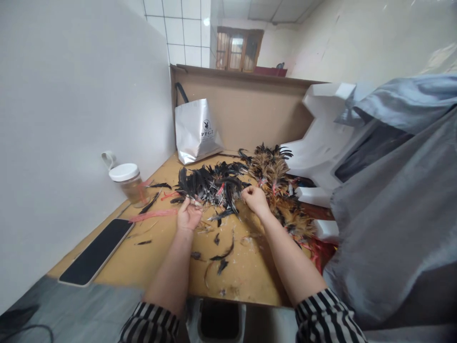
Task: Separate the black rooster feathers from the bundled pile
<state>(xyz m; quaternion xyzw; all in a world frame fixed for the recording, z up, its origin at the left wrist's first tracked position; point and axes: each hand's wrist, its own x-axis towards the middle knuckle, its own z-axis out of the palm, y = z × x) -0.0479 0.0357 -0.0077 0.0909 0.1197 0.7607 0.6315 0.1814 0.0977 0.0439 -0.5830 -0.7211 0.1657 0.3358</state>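
My left hand [189,217], palm turned up, has its fingers closed on black feathers [190,185] by their pale quill ends. These stand against a loose pile of black feathers [226,172] in the middle of the table. At the pile's right edge, my right hand [255,200] is pinched, thumb against forefinger; whatever lies between the fingertips is too small to make out. Bundles of brown feathers [269,166] tied with red strips lie beyond and to the right of my right hand. A pink-red plastic strip [153,216] stretches out left of my left hand.
On the left stand a white-lidded jar [124,183] and a dark-screened phone [97,252]. A silver bag [195,131] leans at the back by a cardboard panel [250,102]. White foam [317,128] and grey cloth [396,214] bound the right. Below the table edge is a bin [220,321].
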